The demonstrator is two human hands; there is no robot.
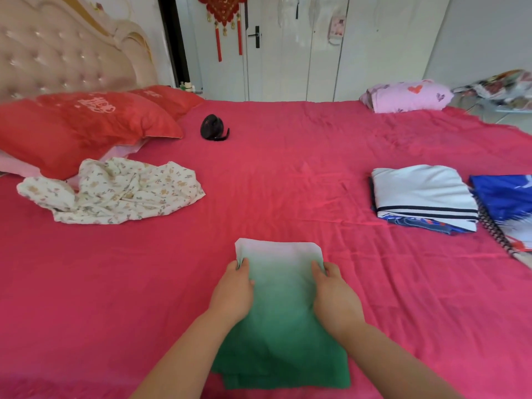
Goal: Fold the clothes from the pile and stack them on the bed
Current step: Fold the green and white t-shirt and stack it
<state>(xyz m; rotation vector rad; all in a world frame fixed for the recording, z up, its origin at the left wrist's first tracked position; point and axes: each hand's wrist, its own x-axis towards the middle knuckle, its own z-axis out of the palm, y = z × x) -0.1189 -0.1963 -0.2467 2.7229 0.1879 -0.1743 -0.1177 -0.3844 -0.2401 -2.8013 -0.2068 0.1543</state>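
Note:
A green-to-white garment (280,306) lies folded into a long strip on the red bed sheet (288,182) right in front of me. My left hand (234,292) grips its left edge near the white end. My right hand (334,295) grips the right edge opposite. A crumpled floral garment (115,191) lies unfolded at the left by the pillows. A stack of folded clothes (423,194), white with dark stripes on top, sits at the right.
Red pillows (80,125) lean at the headboard on the left. A small black object (213,127) lies mid-bed. A blue patterned cloth (506,200) and a braided cord (495,228) lie beside the stack. A pink folded blanket (408,96) sits at the far right corner.

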